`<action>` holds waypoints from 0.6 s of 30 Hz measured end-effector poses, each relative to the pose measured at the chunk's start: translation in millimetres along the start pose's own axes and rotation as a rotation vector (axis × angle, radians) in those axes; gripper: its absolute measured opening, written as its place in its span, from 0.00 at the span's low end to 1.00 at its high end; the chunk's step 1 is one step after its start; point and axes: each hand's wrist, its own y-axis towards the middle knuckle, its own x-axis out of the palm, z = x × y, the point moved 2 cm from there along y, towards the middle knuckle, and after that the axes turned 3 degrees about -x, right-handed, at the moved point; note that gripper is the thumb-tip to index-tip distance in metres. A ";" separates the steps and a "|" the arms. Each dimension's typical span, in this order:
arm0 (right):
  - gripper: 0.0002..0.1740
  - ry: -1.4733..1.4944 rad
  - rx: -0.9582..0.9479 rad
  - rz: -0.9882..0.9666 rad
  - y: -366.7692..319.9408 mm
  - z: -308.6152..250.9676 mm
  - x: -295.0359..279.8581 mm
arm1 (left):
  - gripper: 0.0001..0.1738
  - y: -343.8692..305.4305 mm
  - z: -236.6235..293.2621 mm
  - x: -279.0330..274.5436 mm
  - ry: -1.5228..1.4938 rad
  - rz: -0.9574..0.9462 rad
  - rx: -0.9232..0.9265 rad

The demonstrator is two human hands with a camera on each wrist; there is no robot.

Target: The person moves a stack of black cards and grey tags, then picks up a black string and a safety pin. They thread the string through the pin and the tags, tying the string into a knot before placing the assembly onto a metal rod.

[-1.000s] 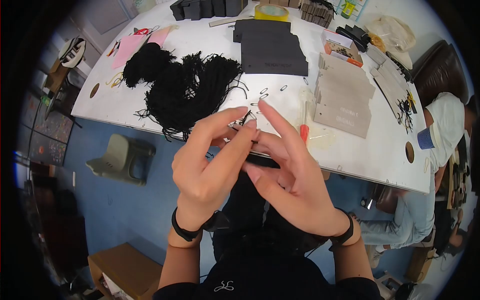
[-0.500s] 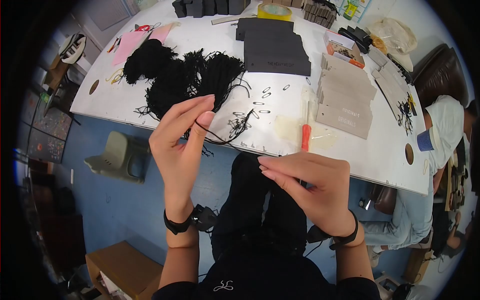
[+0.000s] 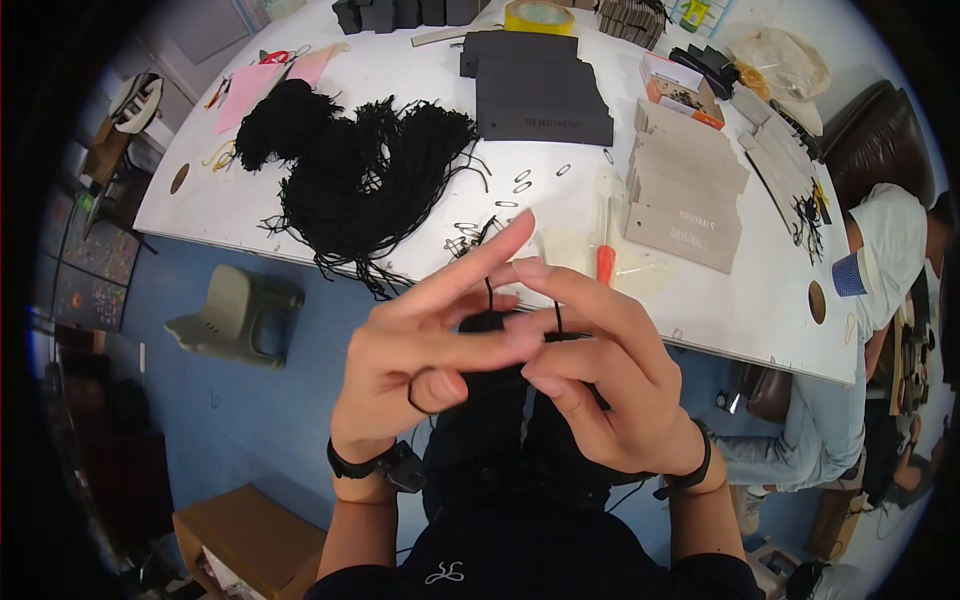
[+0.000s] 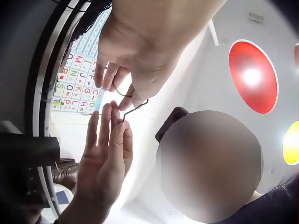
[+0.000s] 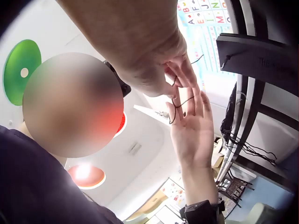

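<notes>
The hands, apart before, now meet at the frame's centre; the left hand [image 3: 400,365] has fingers spread, black cord [image 3: 489,293] looping its thumb; the right hand [image 3: 620,390] pinches this cord.

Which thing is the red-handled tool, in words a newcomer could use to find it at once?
On the white table, find the stack of grey-beige cards printed ORIGINALS. Just left of its near end lies the tool, handle toward the near edge, thin shaft pointing away. Its thick, bright red handle sets it apart from the pale cards and the small, thin pins farther left.
</notes>
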 end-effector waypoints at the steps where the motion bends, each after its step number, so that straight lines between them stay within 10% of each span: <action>1: 0.03 0.018 0.012 -0.009 -1.0 1.3 -0.2 | 0.25 -1.1 -1.3 1.5 -0.091 -0.047 0.026; 10: 0.09 0.047 -0.076 -0.140 -10.7 -0.7 1.8 | 0.23 -4.1 -1.4 14.8 -0.309 -0.186 0.018; 18: 0.12 -0.057 -0.095 -0.130 -23.4 -8.8 -24.4 | 0.14 -31.4 -13.9 -28.5 0.006 0.177 -0.045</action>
